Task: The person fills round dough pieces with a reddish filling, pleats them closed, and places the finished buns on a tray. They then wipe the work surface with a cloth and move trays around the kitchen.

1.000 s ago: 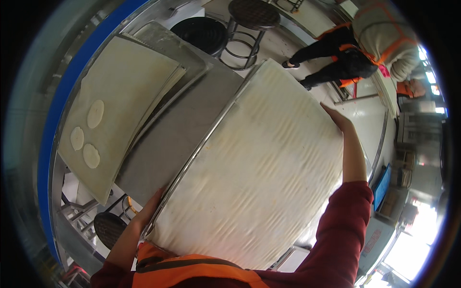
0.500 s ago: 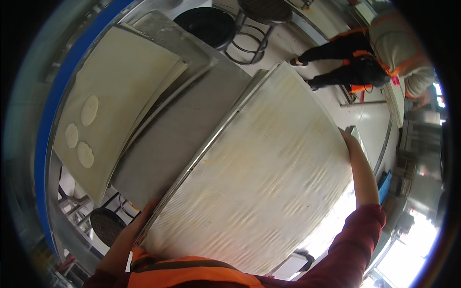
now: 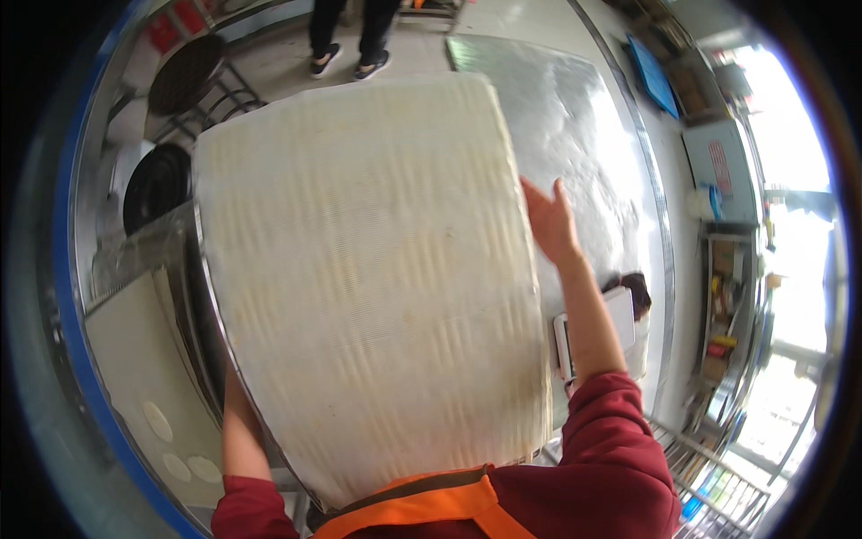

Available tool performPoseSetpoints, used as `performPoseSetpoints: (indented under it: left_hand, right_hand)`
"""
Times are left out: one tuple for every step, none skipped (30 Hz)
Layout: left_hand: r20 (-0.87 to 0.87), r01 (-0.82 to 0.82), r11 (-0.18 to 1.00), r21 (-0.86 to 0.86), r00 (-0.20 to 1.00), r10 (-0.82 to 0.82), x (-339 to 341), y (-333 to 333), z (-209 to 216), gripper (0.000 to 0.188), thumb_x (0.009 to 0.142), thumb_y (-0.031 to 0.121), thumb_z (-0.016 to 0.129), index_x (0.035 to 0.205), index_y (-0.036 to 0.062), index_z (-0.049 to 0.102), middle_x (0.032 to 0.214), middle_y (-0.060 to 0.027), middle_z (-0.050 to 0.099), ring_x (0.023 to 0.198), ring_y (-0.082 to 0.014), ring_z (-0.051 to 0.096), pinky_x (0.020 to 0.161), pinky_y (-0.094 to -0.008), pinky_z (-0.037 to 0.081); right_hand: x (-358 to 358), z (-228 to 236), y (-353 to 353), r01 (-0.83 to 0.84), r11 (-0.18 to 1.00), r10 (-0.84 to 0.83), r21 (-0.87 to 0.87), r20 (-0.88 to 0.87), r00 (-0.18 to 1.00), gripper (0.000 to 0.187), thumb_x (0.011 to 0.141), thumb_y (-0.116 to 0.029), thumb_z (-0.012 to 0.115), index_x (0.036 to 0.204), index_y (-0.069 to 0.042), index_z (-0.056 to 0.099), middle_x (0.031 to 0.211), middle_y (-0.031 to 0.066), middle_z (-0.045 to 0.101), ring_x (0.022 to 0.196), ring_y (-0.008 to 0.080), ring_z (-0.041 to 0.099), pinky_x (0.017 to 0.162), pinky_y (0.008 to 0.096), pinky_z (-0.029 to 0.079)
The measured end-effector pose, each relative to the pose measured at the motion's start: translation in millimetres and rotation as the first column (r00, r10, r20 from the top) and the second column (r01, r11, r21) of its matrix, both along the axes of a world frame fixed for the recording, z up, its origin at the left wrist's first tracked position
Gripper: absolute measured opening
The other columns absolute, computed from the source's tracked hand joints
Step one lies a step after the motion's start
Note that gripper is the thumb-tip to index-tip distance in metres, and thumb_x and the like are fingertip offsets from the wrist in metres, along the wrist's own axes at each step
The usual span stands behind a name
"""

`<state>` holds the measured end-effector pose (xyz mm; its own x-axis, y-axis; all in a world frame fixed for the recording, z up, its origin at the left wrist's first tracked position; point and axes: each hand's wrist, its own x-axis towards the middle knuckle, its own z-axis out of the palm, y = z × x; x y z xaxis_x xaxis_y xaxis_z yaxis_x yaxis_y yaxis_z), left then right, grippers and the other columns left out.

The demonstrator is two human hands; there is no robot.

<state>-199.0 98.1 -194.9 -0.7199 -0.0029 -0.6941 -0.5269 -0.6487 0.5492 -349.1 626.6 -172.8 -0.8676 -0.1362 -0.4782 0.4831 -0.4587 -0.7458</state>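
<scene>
A large off-white, cloth-like sheet (image 3: 368, 278) with faint ripples, stacked on a thin metal-edged tray, spans the middle in front of my body. My left forearm (image 3: 242, 427) runs up along the tray's left edge, and the hand itself is hidden beneath it. At the sheet's right edge is my right hand (image 3: 549, 220), fingers stretched and thumb raised apart, fingertips against or just behind the rim. To the left lies another pale sheet (image 3: 121, 350) carrying pale flat dough rounds (image 3: 158, 420).
A shiny metal tabletop (image 3: 584, 135) extends on the right, with a white boxy device (image 3: 620, 314) on it. Dark round stools (image 3: 187, 74) stand at the upper left. Another person's legs (image 3: 375, 31) are beyond the sheet. Loaded shelves (image 3: 723, 314) line the far right.
The large sheet and tray have swung rightward, away from the left sheet and toward the metal tabletop. My right hand's fingers now show at its right edge; the left hand has slipped from sight.
</scene>
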Motion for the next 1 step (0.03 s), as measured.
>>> performPoseSetpoints:
  left_hand:
    - [-0.017, 0.024, 1.000, -0.008, 1.000, -0.024, -14.8, 4.4, 3.6, 0.079, 0.090, 0.067, 0.024, 0.138, 0.0046, 0.038, 0.135, -0.0108, 0.047, 0.121, -0.0240, 0.047, 0.105, -0.0380, 0.032]
  right_hand:
    - [31.5, -3.0, -7.8, -0.090, 0.988, 0.086, -0.126, -0.036, 0.996, 0.080, 0.093, -0.062, 0.024, 0.139, 0.003, 0.033, 0.142, 0.0133, 0.038, 0.128, 0.0253, 0.039, 0.109, 0.0379, 0.025]
